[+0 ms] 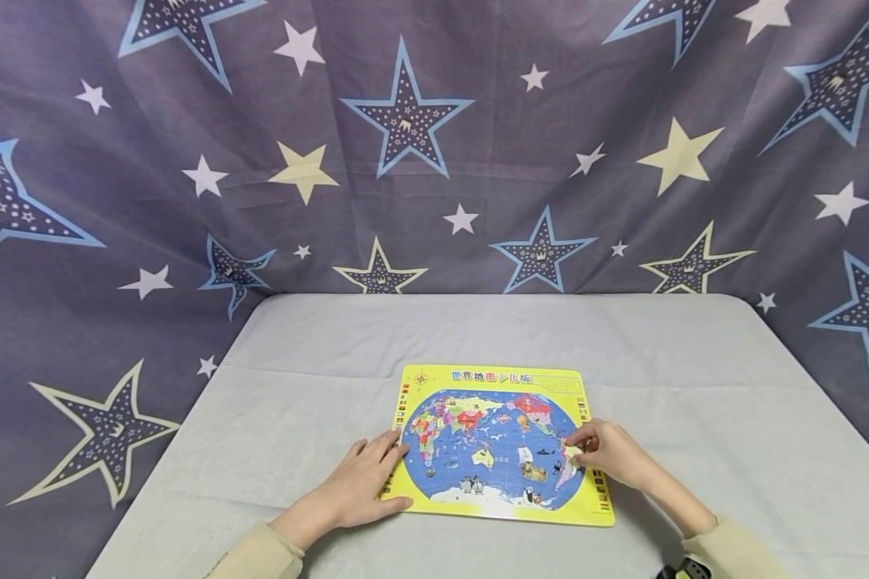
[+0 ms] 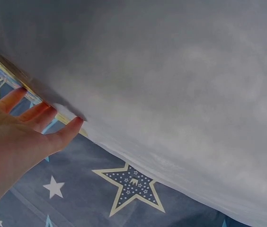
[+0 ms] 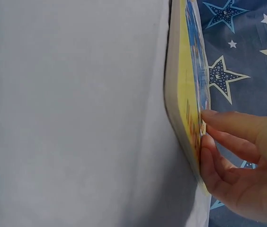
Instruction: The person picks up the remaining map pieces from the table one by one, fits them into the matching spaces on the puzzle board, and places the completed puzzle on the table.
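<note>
A yellow-bordered world map puzzle (image 1: 492, 515) lies flat on the table, with a blue oval map, coloured lands and small animal pictures. My left hand (image 1: 365, 482) rests at its left edge, fingers spread and fairly straight, fingertips on the border; the left wrist view shows the same hand (image 2: 34, 125) along the board's side. Over the map's right part, near South America, my right hand (image 1: 611, 454) has curled fingers and pinches a small puzzle piece (image 1: 571, 453). In the right wrist view this hand (image 3: 242, 156) mostly hides the piece between thumb and fingers.
A pale grey cloth covers the table (image 1: 319, 386), which has rounded back corners. Behind and beside it hangs a dark curtain (image 1: 471, 96) printed with stars. A dark and yellow strap-like object (image 1: 688, 569) shows by the right sleeve.
</note>
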{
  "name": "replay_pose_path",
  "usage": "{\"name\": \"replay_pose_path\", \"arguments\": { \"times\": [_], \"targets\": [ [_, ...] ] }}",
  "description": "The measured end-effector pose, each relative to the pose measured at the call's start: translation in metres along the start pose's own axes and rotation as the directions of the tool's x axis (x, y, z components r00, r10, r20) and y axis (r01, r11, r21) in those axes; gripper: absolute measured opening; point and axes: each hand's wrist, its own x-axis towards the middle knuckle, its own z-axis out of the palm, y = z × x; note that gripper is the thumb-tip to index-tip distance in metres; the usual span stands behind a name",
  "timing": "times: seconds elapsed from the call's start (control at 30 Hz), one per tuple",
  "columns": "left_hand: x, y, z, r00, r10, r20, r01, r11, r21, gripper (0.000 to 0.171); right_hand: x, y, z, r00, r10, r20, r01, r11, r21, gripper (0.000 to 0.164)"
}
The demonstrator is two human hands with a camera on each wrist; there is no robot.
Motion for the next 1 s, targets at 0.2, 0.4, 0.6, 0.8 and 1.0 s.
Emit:
{"name": "replay_pose_path", "arguments": {
  "times": [0.2, 0.4, 0.6, 0.8, 1.0],
  "targets": [
    [0.0002, -0.001, 0.0003, 1.0, -0.016, 0.016, 0.016, 1.0, 0.001, 0.075, 0.0004, 0.0002, 0.0, 1.0, 0.01, -0.003, -0.01, 1.0, -0.006, 0.017],
    [0.0001, -0.0018, 0.0012, 1.0, -0.017, 0.024, 0.017, 1.0, 0.001, 0.076, -0.0003, -0.0004, -0.001, 1.0, 0.0, -0.001, 0.0, 1.0, -0.012, 0.015],
    [0.0004, -0.0019, 0.001, 1.0, -0.016, 0.022, 0.016, 1.0, 0.002, 0.076, -0.0003, 0.0003, -0.0012, 1.0, -0.017, -0.012, 0.017, 1.0, -0.022, 0.013],
    [0.0004, -0.002, 0.0015, 1.0, -0.018, 0.024, 0.018, 1.0, 0.002, 0.076, 0.0009, 0.0029, -0.0006, 1.0, -0.029, -0.007, 0.028, 0.999, -0.028, 0.013],
    [0.0008, -0.0022, 0.0022, 0.999, -0.015, 0.03, 0.015, 1.0, 0.002, 0.076, 0.0002, 0.0038, -0.0003, 0.999, -0.039, -0.003, 0.039, 0.999, -0.024, 0.013]
  ]
}}
